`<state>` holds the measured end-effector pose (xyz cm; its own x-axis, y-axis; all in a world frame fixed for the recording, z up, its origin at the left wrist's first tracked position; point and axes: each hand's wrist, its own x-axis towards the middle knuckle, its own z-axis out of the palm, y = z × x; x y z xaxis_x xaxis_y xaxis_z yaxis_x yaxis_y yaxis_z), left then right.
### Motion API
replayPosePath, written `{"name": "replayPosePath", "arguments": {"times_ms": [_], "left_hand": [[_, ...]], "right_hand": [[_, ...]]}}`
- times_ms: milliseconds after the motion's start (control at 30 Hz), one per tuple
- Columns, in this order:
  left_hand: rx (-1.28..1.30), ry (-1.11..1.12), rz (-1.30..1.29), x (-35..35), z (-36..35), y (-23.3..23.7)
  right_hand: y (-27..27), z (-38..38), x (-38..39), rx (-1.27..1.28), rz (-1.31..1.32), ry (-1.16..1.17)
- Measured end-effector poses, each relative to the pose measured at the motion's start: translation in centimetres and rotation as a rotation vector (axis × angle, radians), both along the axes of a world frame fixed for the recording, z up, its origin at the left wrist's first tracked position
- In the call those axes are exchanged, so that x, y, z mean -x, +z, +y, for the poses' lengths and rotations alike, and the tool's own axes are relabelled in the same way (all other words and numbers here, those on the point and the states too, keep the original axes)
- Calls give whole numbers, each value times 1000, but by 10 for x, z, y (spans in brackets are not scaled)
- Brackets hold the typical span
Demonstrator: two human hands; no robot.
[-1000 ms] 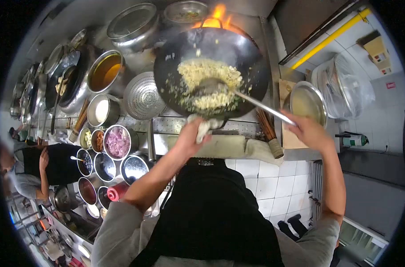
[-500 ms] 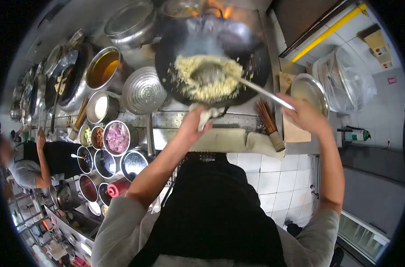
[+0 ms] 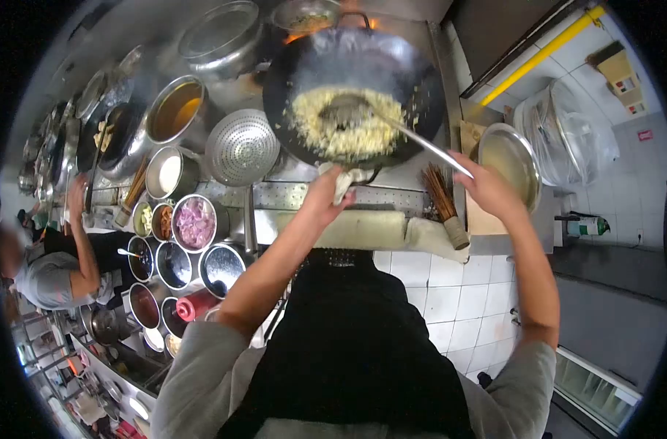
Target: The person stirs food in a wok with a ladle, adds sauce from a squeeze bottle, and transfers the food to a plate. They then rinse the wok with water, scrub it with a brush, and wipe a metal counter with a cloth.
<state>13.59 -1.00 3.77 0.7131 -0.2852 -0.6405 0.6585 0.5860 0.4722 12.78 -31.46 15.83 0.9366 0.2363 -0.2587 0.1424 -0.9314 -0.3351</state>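
1. The left hand (image 3: pixel 325 194) has its fingers clamped on a folded off-white cloth (image 3: pixel 346 184) at the near edge of a large, round, black metal wok (image 3: pixel 396 62).
2. The wok lies just beyond those fingers, and to the left of the right hand's. It looks heavy and stiff, and likely very hot, with orange flames (image 3: pixel 297 36) past its far rim; the cloth-padded near edge seems the sound place to grip.
3. The right hand (image 3: pixel 487 186) has its fingers wrapped around the end of a long-handled silver metal ladle (image 3: pixel 419 138), whose bowl sits in the wok, well away from them. The ladle seems rigid and fairly light; the handle's end should be the coolest hold.
4. The pale-yellow, grainy food (image 3: pixel 381 139) around the ladle's bowl, between the two hands and farther out, looks light, soft and loose, probably slippery with oil. Blur hides single grains.
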Motion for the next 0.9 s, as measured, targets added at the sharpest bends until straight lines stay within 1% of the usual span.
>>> {"name": "replayPosePath", "arguments": {"times_ms": [33,67,100,133,167,200,233,300,333,367,400,433,467,500,567,600,633,667,700,767,800,833,900], "left_hand": [[29,-48,-118,-4,-6,-25],[-115,7,-27,10,-13,-34],[-81,-64,-41,32,-8,-46],[-177,-69,-64,57,-3,-35],[-170,-120,-66,72,6,-38],[-102,-111,-137,80,14,-26],[-97,-120,-144,73,14,-15],[-46,4,5,45,18,2],[48,-29,-20,24,19,-1],[140,-35,-3,4,15,1],[121,-56,-37,-11,10,-3],[99,-77,-75,-23,6,-9],[101,-77,-98,-31,3,-10],[102,-81,-90,-36,2,-13],[110,-89,-92,-49,-2,-23],[96,-93,-86,-56,-4,-30],[81,-95,-78,-62,-4,-36],[80,-140,-94,-69,-1,-35],[86,-129,-104,-70,0,-36],[100,-174,-97,-70,0,-34],[77,-149,-87,-69,-2,-31],[42,-187,-94,-70,-3,-30],[50,-165,-108,-69,-4,-29]], "right_hand": [[-14,7,-4,92,23,-125],[-28,9,0,59,-100,-115],[-36,12,11,22,-222,-98],[-20,21,22,-14,-225,-138],[-22,16,33,-128,-303,-129],[-15,16,41,-155,-315,-163],[-7,16,49,-176,-320,-199],[0,17,50,-209,-347,-233],[4,17,49,-244,-370,-272],[-6,12,45,-240,-384,-265],[-28,3,33,-290,-444,-205],[-36,-1,22,-341,-508,-143],[-11,19,20,-451,-6,-461],[-10,24,15,-454,-25,-457],[-21,27,0,-581,395,-626],[-37,22,-8,-578,388,-627],[-57,14,-18,-344,60,-367],[-54,19,-23,-102,-262,-95],[-51,23,-24,-96,-270,-82],[-16,56,-12,-129,-184,-261],[-24,56,-10,-233,-226,-197],[-25,64,-10,-309,-356,-34],[-15,66,-18,-329,316,-356]]}}
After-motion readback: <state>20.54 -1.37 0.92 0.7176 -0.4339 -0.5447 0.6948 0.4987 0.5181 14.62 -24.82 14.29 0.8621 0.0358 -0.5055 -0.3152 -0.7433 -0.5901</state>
